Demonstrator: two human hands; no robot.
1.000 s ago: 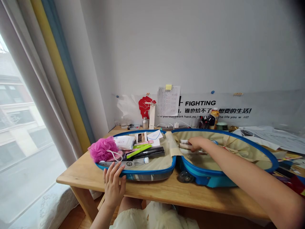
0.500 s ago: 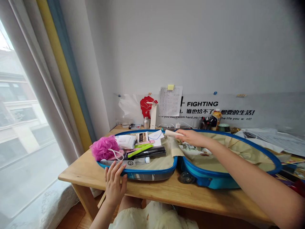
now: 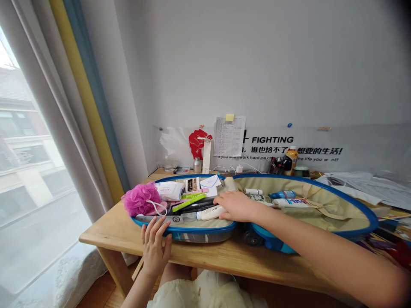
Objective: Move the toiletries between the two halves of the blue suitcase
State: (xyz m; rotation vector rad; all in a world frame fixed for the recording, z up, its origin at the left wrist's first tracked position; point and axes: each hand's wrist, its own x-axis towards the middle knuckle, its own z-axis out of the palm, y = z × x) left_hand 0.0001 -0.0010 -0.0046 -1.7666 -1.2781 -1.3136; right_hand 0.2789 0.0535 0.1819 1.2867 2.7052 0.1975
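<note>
A white tube [image 3: 209, 213] lies beneath the right hand's [image 3: 236, 206] closed-up fingers, though a clamped grip cannot be told. The left hand [image 3: 155, 244] is held spread against the blue suitcase rim [image 3: 202, 228].

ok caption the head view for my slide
Right hand on a white tube in an open blue suitcase, left hand at its front rim

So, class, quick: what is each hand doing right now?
Left hand: open, fingers spread at the blue suitcase rim.
Right hand: closed, holding a white tube.
</note>
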